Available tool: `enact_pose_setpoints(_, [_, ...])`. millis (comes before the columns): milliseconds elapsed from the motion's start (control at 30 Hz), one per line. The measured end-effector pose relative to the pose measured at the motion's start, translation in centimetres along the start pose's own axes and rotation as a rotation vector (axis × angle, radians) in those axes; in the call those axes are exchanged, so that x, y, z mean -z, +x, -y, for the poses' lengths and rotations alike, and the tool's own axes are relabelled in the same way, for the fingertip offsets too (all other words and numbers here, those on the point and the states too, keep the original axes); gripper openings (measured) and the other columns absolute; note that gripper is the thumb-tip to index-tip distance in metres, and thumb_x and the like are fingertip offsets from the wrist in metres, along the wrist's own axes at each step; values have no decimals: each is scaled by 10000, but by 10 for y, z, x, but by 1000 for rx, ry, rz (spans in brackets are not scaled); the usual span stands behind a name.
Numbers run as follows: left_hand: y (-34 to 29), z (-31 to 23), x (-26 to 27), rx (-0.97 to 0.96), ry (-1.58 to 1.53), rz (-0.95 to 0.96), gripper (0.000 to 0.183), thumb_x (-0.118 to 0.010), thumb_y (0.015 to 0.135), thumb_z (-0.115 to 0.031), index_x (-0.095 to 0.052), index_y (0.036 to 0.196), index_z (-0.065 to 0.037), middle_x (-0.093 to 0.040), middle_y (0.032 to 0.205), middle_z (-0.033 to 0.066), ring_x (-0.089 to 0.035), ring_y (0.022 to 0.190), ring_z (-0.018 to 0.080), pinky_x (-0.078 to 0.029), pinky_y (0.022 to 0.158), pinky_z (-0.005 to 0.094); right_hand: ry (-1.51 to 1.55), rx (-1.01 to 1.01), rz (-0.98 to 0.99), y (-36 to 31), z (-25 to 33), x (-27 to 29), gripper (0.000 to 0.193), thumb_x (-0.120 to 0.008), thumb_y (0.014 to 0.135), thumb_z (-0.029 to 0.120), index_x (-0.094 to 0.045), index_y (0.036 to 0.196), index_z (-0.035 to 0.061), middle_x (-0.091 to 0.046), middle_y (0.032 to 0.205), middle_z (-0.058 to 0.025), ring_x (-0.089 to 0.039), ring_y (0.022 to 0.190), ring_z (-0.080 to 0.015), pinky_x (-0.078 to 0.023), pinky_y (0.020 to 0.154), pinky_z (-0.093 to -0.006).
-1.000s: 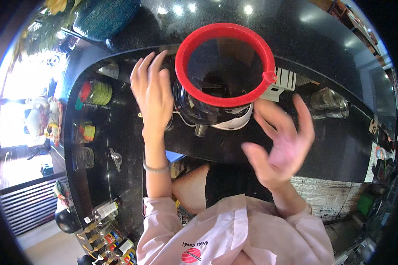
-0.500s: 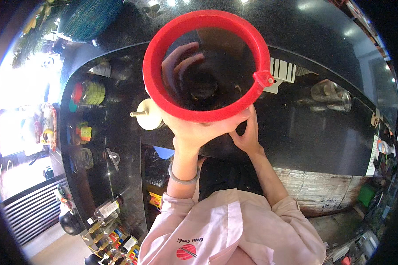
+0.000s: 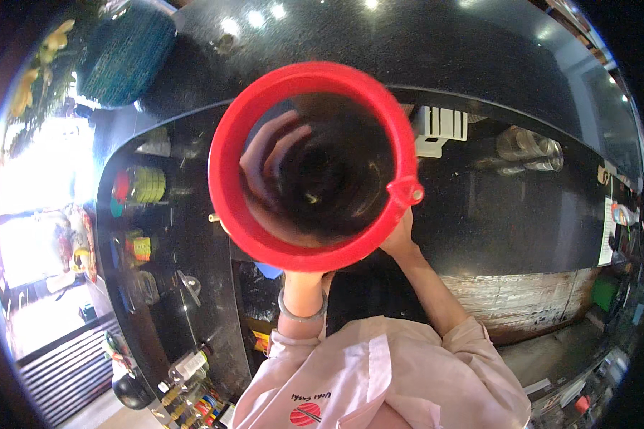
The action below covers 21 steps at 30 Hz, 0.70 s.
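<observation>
A clear, dark-looking round container with a thick red rim (image 3: 229,218) fills the middle of the view, its mouth facing up at me. Through its see-through wall show the curved fingers of my left hand (image 3: 275,146), wrapped around its outside. My left wrist, with a grey bangle (image 3: 302,314), comes up beneath the rim's near edge. My right hand (image 3: 401,234) is at the container's near right side, close below a small red tab (image 3: 406,191) on the rim. The rim hides the right hand's fingers.
A dark counter (image 3: 501,229) curves around me. A white slotted holder (image 3: 440,129) and clear glasses (image 3: 528,149) stand at the right; a yellow-green jar (image 3: 147,184) and bottles (image 3: 189,366) line the left. A teal woven pot (image 3: 125,53) sits far left.
The red-rimmed container has come nearer to my body and a little left, with my left hand still around it. The view has shifted slightly. My right hand's fingers have gone behind the rim.
</observation>
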<state>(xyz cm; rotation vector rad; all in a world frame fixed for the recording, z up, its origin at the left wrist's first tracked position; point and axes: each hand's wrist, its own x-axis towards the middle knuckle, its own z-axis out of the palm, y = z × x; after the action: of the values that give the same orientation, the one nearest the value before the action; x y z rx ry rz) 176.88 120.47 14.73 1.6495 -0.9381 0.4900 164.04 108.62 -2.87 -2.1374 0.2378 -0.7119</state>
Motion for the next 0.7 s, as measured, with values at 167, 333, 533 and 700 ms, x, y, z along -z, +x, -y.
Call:
enact_pose_setpoints(167, [24,-24,-14,90,7,-271,1143,-616,816,-739,-252,1570,40,-403,1539,250,-489,1370,419,-413,1134,551,-9,31,-8,7,12,11,1153,-883,760,401,-228,1602,-36,-319,1629,-286,-375,1472,-463,-314,1208,-530])
enact_pose_setpoints(333, [42,-60,-1,-9,203,-606,950,-262,1007,-728,-211,1594,18,-410,1511,274,-462,1386,486,-390,1134,628,104,-49,-40,-27,43,72,1044,-898,781,225,-261,1591,53,-385,1595,-251,-407,1459,-417,-351,1195,-505])
enact_pose_setpoints(533, [-4,-124,-22,-258,-388,-593,445,-434,1047,-423,-468,1360,-109,-576,1164,182,-554,1056,314,-420,895,452,-77,-295,-25,-127,37,191,805,-855,828,230,-435,1481,14,-593,1343,-203,-533,1272,-393,-445,1098,-474])
enact_pose_setpoints(700, [-70,-219,-148,-2,-321,-317,338,-508,1052,-412,-459,1165,-97,-597,978,134,-558,873,256,-430,807,426,-81,-445,-268,-224,8,291,827,-849,835,164,-402,1518,33,-637,1244,-162,-584,1190,-358,-460,1072,-447])
